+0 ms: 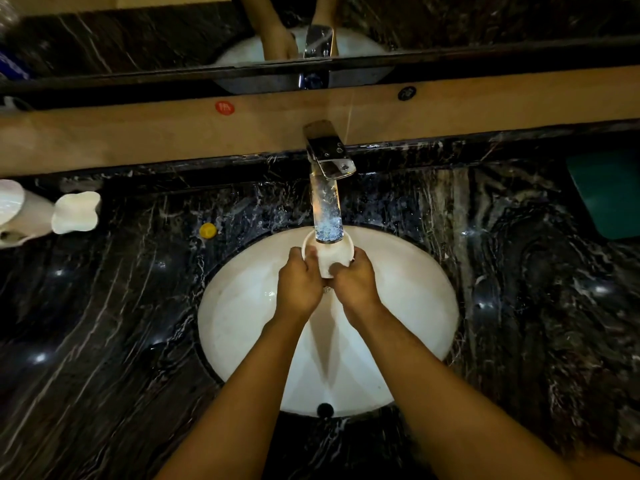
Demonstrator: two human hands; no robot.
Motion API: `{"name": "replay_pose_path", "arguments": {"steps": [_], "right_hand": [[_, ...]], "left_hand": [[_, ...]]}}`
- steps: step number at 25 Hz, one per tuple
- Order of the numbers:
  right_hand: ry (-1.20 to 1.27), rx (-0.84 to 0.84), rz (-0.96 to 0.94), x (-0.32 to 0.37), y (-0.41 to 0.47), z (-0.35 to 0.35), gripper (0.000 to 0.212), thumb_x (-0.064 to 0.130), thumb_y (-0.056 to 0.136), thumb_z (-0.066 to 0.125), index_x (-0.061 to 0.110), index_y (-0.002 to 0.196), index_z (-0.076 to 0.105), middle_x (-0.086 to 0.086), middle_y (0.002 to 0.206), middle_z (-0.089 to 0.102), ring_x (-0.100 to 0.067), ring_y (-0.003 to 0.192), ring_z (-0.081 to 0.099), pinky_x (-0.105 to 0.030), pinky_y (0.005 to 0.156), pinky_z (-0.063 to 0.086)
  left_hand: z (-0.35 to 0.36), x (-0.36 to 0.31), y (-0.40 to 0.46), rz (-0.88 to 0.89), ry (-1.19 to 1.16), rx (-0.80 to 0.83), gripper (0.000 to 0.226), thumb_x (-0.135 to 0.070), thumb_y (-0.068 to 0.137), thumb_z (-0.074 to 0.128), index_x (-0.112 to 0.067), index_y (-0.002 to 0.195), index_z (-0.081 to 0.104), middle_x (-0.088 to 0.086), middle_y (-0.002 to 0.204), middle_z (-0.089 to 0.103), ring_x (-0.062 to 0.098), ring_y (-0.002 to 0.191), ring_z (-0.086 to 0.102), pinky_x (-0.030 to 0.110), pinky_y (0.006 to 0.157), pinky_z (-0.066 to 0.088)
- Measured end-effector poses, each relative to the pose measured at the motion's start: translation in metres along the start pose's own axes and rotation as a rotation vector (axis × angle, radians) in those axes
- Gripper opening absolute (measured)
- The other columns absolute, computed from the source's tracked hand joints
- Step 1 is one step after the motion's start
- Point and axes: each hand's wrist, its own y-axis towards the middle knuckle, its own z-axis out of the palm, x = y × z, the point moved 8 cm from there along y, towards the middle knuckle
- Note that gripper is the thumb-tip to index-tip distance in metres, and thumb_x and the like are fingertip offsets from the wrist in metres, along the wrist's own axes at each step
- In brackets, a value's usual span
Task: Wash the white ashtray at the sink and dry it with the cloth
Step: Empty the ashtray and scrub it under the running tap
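Observation:
The white ashtray [330,255] is a small round dish held over the white oval sink [419,292], right beneath the spout of the chrome tap [327,188]. My left hand [298,282] grips its left rim, with the thumb on the edge. My right hand [355,284] grips its right and near side, thumb pressed onto the inside. The spout end hides the ashtray's far part. I cannot tell whether water is running. A folded green cloth [607,192] lies on the counter at the far right.
Dark veined marble counter [121,323] surrounds the sink. White ceramic holders [74,213] stand at the far left. A small yellow cap [207,230] lies left of the basin. A wooden ledge and a mirror run along the back.

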Motion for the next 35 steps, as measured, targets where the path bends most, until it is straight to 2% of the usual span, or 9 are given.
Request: {"name": "replay_pose_path", "arguments": {"steps": [6, 11, 16, 20, 25, 27, 29, 32, 35], "right_hand": [[0.111, 0.257, 0.055, 0.005, -0.008, 0.020, 0.045, -0.009, 0.086, 0.065, 0.007, 0.128, 0.063, -0.018, 0.117, 0.073, -0.033, 0.103, 0.073, -0.035, 0.068, 0.063], [-0.441, 0.155, -0.072, 0.021, -0.002, 0.002, 0.046, 0.021, 0.075, 0.089, 0.008, 0.112, 0.065, -0.012, 0.097, 0.074, -0.025, 0.063, 0.075, -0.036, 0.051, 0.062], [-0.520, 0.180, -0.115, 0.030, -0.001, -0.006, 0.039, 0.034, 0.105, 0.049, 0.000, 0.105, 0.067, -0.023, 0.074, 0.074, -0.036, 0.054, 0.071, -0.043, 0.049, 0.061], [-0.416, 0.042, -0.083, 0.024, 0.002, -0.013, 0.038, 0.042, 0.103, 0.050, 0.010, 0.099, 0.070, -0.017, 0.085, 0.076, -0.036, 0.068, 0.074, -0.050, 0.058, 0.063], [-0.350, 0.220, -0.057, 0.017, -0.004, 0.003, 0.021, 0.017, 0.100, 0.053, 0.006, 0.116, 0.060, -0.023, 0.100, 0.073, -0.031, 0.072, 0.069, -0.044, 0.061, 0.058], [-0.273, 0.314, -0.015, 0.008, -0.010, 0.014, 0.032, 0.002, 0.090, 0.056, 0.007, 0.122, 0.057, -0.021, 0.108, 0.071, -0.031, 0.084, 0.072, -0.045, 0.069, 0.063], [-0.203, 0.258, 0.020, 0.003, -0.010, 0.012, 0.036, -0.001, 0.084, 0.063, 0.006, 0.120, 0.060, -0.018, 0.110, 0.072, -0.032, 0.087, 0.073, -0.043, 0.068, 0.063], [-0.245, 0.099, 0.004, 0.001, -0.007, -0.001, 0.023, 0.013, 0.087, 0.070, 0.003, 0.108, 0.069, -0.019, 0.089, 0.076, -0.031, 0.062, 0.072, -0.041, 0.060, 0.060], [-0.315, -0.044, 0.036, -0.001, 0.001, -0.016, 0.034, 0.036, 0.096, 0.059, 0.005, 0.098, 0.072, -0.017, 0.079, 0.076, -0.033, 0.061, 0.073, -0.038, 0.056, 0.059]], "left_hand": [[-0.016, 0.001, 0.005, 0.011, 0.071, -0.038, 0.038, -0.038, 0.109, 0.034, -0.007, 0.116, 0.055, 0.008, 0.101, 0.065, 0.024, 0.086, 0.058, 0.032, 0.069, 0.042], [-0.016, -0.001, 0.011, 0.085, 0.089, 0.153, 0.036, -0.042, 0.108, 0.036, -0.010, 0.114, 0.053, 0.015, 0.091, 0.071, 0.031, 0.063, 0.072, 0.041, 0.049, 0.059], [-0.008, 0.001, 0.012, -0.015, -0.008, 0.336, 0.039, -0.039, 0.110, 0.031, -0.007, 0.125, 0.048, 0.023, 0.092, 0.072, 0.035, 0.064, 0.073, 0.045, 0.057, 0.063], [0.011, 0.008, 0.003, -0.122, -0.229, 0.435, 0.029, -0.025, 0.108, 0.033, -0.010, 0.131, 0.042, 0.025, 0.112, 0.068, 0.038, 0.085, 0.076, 0.052, 0.069, 0.064], [0.002, 0.018, -0.003, -0.156, -0.414, 0.102, 0.021, -0.020, 0.102, 0.047, -0.020, 0.103, 0.068, 0.020, 0.087, 0.075, 0.033, 0.067, 0.073, 0.042, 0.058, 0.060], [0.001, 0.033, 0.002, -0.274, -0.480, -0.019, 0.027, -0.025, 0.095, 0.051, -0.018, 0.113, 0.069, 0.015, 0.099, 0.075, 0.034, 0.080, 0.073, 0.050, 0.067, 0.064], [0.006, 0.033, 0.002, -0.347, -0.542, 0.000, 0.024, -0.034, 0.101, 0.051, -0.023, 0.117, 0.066, 0.009, 0.106, 0.073, 0.032, 0.090, 0.072, 0.055, 0.071, 0.064], [0.010, 0.023, 0.000, -0.306, -0.496, 0.063, 0.024, -0.029, 0.107, 0.046, -0.013, 0.113, 0.063, 0.016, 0.090, 0.071, 0.031, 0.066, 0.065, 0.035, 0.051, 0.053], [0.024, 0.020, -0.006, -0.255, -0.475, 0.218, 0.028, -0.015, 0.104, 0.039, -0.003, 0.120, 0.058, 0.025, 0.088, 0.069, 0.027, 0.057, 0.060, 0.031, 0.048, 0.046]]}}
